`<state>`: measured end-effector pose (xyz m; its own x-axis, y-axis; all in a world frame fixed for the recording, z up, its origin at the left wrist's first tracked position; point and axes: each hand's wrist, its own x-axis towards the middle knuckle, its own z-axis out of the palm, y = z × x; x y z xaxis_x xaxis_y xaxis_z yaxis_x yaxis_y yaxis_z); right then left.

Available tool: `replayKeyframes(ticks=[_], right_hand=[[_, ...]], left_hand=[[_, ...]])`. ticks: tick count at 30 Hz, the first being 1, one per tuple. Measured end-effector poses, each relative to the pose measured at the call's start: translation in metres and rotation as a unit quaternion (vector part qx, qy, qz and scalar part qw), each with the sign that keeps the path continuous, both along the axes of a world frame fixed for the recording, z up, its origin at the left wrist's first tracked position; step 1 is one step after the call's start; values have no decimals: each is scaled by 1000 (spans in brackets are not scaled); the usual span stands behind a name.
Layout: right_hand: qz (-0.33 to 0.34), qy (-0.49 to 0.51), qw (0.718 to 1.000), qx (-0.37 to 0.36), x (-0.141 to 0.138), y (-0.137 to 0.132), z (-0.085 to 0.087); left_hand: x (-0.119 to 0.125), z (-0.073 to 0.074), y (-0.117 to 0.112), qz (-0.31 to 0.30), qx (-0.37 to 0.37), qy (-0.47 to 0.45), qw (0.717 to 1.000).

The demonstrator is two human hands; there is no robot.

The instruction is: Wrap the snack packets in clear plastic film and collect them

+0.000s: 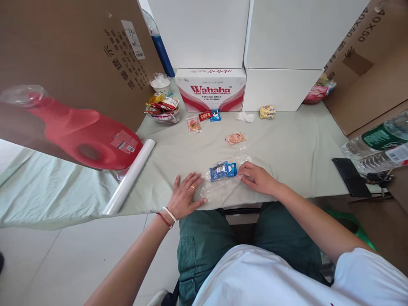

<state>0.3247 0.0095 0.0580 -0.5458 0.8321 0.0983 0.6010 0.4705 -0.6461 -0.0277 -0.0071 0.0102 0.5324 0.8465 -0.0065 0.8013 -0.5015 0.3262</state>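
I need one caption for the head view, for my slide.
Blue packets and clear plastic between left hand and right hand, with a Wahaha box behind.

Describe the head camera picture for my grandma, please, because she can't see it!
A person's left hand and right hand are on either side of small blue packets, with clear plastic film around them, on a cloth-covered table. Beyond are a pink packet and a red-and-white Wahaha box; a big red bottle is at the picture's left.

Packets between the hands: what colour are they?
The packets are mainly blue; the head view shows them.
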Motion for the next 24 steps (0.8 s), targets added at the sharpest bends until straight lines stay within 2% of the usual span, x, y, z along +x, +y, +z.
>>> replayKeyframes(ticks=[3, 5, 8, 11, 13, 16, 19, 21, 24], right_hand=[[-10, -24, 999, -23, -4, 15, 11], [-10, -35, 999, -29, -7, 23, 16], [3, -33, 999, -37, -10, 31, 18], [16, -34, 999, -37, -11, 33, 17], [23, -32, 999, -28, -11, 33, 15], [27, -27, 999, -23, -9, 32, 15], [19, -27, 999, -36, -6, 31, 19], [17, -25, 999, -45, -4, 31, 22], [10, -22, 998, -54, -4, 31, 25]], left_hand=[[6, 2, 11, 40, 19, 27, 999], [8, 3, 17, 28, 24, 11, 999], [8, 6, 23, 0, 17, -88, 996], [16, 12, 25, 52, 11, -189, 981], [27, 15, 26, 87, 32, -174, 980], [44, 17, 32, 75, 56, -103, 990], [49, 13, 45, 67, 31, -142, 987], [46, 8, 57, 105, 7, -203, 973], [37, 4, 77, 256, -10, -221, 941]])
